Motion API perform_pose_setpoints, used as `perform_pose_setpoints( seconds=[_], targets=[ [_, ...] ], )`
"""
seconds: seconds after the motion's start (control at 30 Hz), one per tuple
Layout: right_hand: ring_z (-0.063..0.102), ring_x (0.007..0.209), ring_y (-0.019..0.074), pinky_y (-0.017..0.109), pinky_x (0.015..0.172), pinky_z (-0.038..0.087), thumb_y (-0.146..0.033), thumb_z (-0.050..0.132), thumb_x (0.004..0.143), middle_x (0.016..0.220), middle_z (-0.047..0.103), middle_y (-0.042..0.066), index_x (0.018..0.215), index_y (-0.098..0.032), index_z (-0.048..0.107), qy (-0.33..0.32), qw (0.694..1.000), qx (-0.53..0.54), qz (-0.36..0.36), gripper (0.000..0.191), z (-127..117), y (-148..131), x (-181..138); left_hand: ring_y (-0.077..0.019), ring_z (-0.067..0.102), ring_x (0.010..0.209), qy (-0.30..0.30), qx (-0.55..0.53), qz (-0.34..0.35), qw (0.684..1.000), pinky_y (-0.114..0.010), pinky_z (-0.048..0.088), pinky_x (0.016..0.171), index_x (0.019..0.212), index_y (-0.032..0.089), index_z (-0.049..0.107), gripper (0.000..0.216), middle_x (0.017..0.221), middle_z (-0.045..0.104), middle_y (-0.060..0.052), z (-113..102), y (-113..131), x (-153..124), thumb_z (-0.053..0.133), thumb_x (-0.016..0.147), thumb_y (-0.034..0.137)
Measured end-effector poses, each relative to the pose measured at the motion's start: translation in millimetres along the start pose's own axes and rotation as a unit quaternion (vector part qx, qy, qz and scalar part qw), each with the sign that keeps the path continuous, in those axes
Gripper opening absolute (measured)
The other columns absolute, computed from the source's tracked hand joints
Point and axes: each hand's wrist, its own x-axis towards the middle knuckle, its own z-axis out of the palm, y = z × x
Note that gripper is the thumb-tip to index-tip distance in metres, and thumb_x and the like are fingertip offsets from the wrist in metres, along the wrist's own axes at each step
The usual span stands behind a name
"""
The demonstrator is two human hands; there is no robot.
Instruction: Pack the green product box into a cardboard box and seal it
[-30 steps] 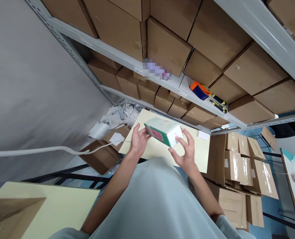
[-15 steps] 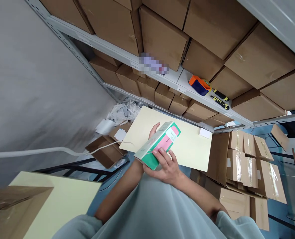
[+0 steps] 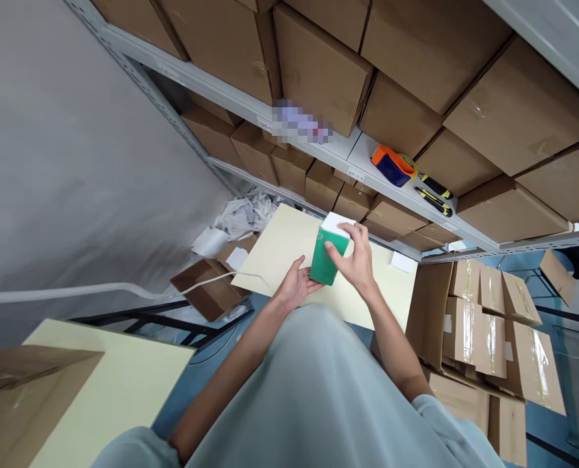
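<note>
A small green carton point(image 3: 324, 260) with a white end stands tilted in front of me, above the pale yellow tabletop point(image 3: 274, 250). My right hand point(image 3: 358, 263) grips its upper right part, thumb on the green face and fingers over the white end. From below, my left hand point(image 3: 295, 285) holds up the carton's lower edge, palm turned up, with the thumb apart from it; some of its fingers are hidden beneath the carton.
Metal shelving with brown cardboard boxes point(image 3: 319, 71) runs behind the table. On one shelf lie an orange and blue tape dispenser point(image 3: 391, 166) and utility knives point(image 3: 434, 201). A white cable point(image 3: 138, 296) crosses from the left. Stacked cartons point(image 3: 479, 318) stand at right; an open box point(image 3: 206, 289) at left.
The carton has turned from lying slanted with its pink and green side showing to more upright, white end up. My right hand has moved up to its top; my left hand lies lower under it.
</note>
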Motion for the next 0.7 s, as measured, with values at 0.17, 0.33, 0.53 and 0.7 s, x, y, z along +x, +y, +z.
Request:
perform_pose_setpoints(
  seconds=[0.17,0.33,0.53,0.7],
  targets=[
    [0.070,0.103,0.0231,0.034,0.084,0.062,-0.063,0.079,0.084,0.118,0.073,0.007,0.119,-0.026,0.069,0.011,0.972,0.154,0.175,0.052,31,60,28,-0.0322,0.083,0.110,0.011,0.007,0.005,1.000,-0.043,0.064,0.108,0.132,0.008,0.070,0.058,0.110,0.083,-0.022,-25,-5,0,0.067,0.106,0.060],
    [0.066,0.090,0.0207,0.029,0.070,0.058,-0.065,0.087,0.064,0.099,0.071,0.002,0.116,-0.026,0.065,0.010,0.903,0.269,0.336,0.069,55,87,23,-0.0269,0.083,0.103,0.036,0.044,0.083,0.995,-0.044,0.063,0.107,0.129,0.017,0.073,0.063,0.115,0.083,-0.015,-55,-15,-2,0.104,0.078,0.036],
    [0.064,0.094,0.0205,0.029,0.077,0.058,-0.068,0.090,0.068,0.106,0.074,0.004,0.112,-0.026,0.069,-0.024,0.919,0.264,0.292,0.065,68,75,9,-0.0248,0.084,0.101,0.028,0.042,0.129,0.990,-0.040,0.065,0.105,0.123,0.020,0.074,0.063,0.110,0.086,-0.009,-61,-30,-9,0.107,0.069,0.028],
    [0.067,0.098,0.0206,0.031,0.085,0.058,-0.076,0.082,0.083,0.117,0.074,0.004,0.116,-0.027,0.070,-0.057,0.926,0.290,0.234,0.060,46,64,9,-0.0238,0.083,0.104,-0.003,-0.011,0.100,0.995,-0.035,0.067,0.101,0.124,0.020,0.076,0.043,0.118,0.086,-0.011,-68,-36,-11,0.093,0.085,0.029]
  ],
)
